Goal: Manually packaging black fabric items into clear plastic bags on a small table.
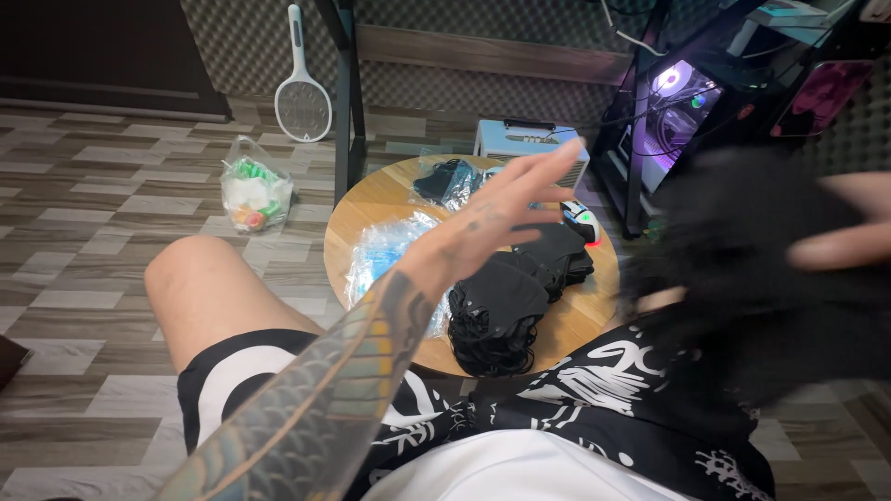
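My left hand [506, 209] hovers open above the small round wooden table [371, 199], fingers spread and pointing up to the right, holding nothing. My right hand [849, 237] is at the right edge, pinching a blurred black cloth piece [742, 269] that looks like a face mask, held close to the camera. Below the left hand lies a stack of black face masks [501, 311] with dangling ear loops, and more of them [557, 250] lie behind it. Clear blue-tinted plastic bags [385, 255] lie on the table's left side.
A computer mouse [580, 221] and a bagged dark item [444, 181] sit on the table's far side. Behind stand a small white box device [520, 139] and a lit computer case [673, 107]. A plastic bag [252, 193] and an electric swatter [302, 93] are on the floor at left.
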